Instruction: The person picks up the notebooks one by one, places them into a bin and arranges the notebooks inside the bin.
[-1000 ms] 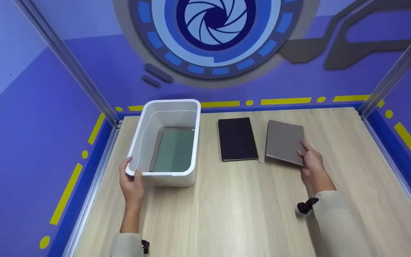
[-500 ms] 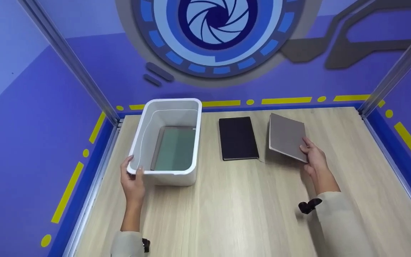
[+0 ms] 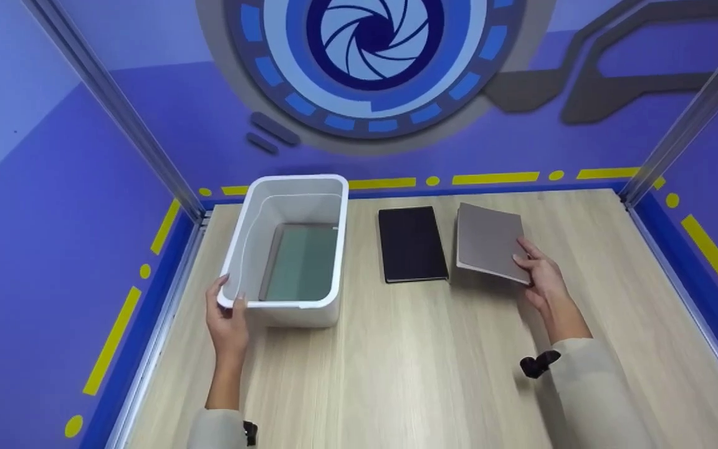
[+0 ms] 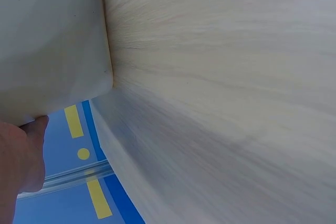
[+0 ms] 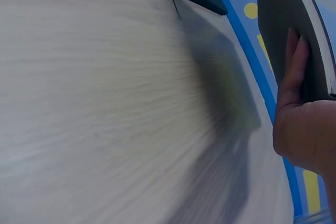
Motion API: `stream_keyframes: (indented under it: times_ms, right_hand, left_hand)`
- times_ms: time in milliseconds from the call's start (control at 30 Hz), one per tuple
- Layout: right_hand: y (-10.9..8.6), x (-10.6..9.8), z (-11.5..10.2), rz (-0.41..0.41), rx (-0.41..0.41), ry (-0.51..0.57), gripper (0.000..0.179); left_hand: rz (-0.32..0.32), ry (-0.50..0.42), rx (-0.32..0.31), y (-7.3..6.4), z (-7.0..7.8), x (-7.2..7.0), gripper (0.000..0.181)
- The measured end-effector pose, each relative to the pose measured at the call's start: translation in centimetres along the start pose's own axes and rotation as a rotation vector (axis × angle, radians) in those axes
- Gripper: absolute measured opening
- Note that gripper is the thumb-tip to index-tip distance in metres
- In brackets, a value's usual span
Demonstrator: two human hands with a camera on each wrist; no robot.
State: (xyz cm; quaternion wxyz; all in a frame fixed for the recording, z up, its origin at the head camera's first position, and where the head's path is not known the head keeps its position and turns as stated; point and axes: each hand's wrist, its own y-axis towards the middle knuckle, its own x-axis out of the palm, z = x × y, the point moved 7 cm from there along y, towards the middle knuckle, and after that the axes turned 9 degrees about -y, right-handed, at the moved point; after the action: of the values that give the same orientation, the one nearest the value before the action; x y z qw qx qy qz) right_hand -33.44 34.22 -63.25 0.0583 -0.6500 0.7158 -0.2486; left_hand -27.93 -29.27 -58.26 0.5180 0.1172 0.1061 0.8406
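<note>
My left hand grips the near left corner of a white plastic bin, thumb and fingers on its rim. Inside the bin lies a green book. A grey-brown notebook is held by my right hand at its right edge, thumb on the cover. In the right wrist view the fingers spread under the notebook, which is raised over the table with its shadow below. A black notebook lies flat between the bin and the held notebook.
The light wooden table runs back to a purple-blue wall with yellow marks. Metal posts stand at the back corners, and side walls bound the table left and right.
My right hand has lifted the grey-brown notebook off the table, tilting it, then moved it slightly left toward the black notebook. The left hand keeps its grip on the bin.
</note>
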Motion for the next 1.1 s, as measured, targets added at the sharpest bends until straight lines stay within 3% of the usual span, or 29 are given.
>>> stream_keyframes:
  times_ms: [200, 633, 867, 1100]
  right_hand:
    - [0.1, 0.4, -0.3, -0.005, -0.038, -0.062, 0.070]
    - [-0.8, 1.7, -1.8, -0.031, -0.093, -0.013, 0.071]
    - [-1.3, 3.1, -2.9, -0.033, -0.153, -0.047, 0.071]
    - [-2.1, 4.1, -3.4, -0.023, -0.156, -0.059, 0.070]
  left_hand:
    - [0.000, -0.020, 0.015, 0.1, 0.2, 0.0, 0.051]
    - [-0.002, -0.031, 0.032, 0.2, 0.4, -0.1, 0.052]
    - [0.000, -0.045, 0.001, 0.5, 0.2, -0.1, 0.052]
    - [0.002, -0.033, -0.014, 0.0, 0.0, -0.1, 0.053]
